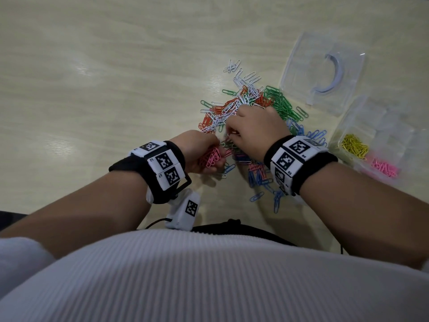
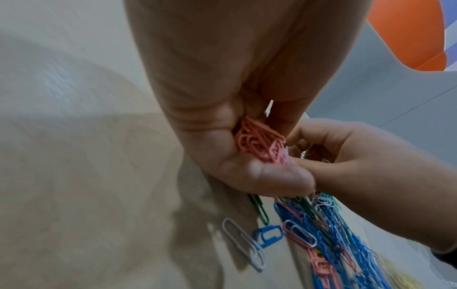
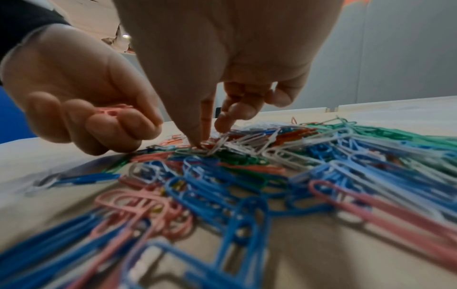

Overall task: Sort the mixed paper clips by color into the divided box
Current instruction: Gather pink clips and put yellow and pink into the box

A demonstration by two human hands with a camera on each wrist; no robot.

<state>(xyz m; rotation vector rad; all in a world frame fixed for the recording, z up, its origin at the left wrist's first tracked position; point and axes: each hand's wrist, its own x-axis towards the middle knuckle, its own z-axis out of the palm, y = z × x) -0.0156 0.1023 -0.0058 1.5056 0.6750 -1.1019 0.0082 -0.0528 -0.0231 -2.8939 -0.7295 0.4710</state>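
A mixed pile of paper clips [image 1: 250,112] in white, red, green, blue and pink lies on the pale wooden table. My left hand [image 1: 209,156] hovers at the pile's near left edge and grips a bunch of pink clips [image 2: 259,144] in its curled fingers. My right hand [image 1: 232,133] is over the middle of the pile. Its thumb and forefinger [image 3: 210,136] point down into the clips, and a pale clip [image 3: 219,143] stands tilted between their tips. The clear divided box [image 1: 380,126] sits at the right, with yellow clips [image 1: 355,146] in one compartment and pink clips [image 1: 385,168] in another.
A clear plastic lid or bag [image 1: 325,73] with a curved white piece lies behind the box at the far right. Blue clips [image 1: 267,180] spread toward the table's near edge under my right wrist. Bare table [image 1: 104,89] stretches to the left.
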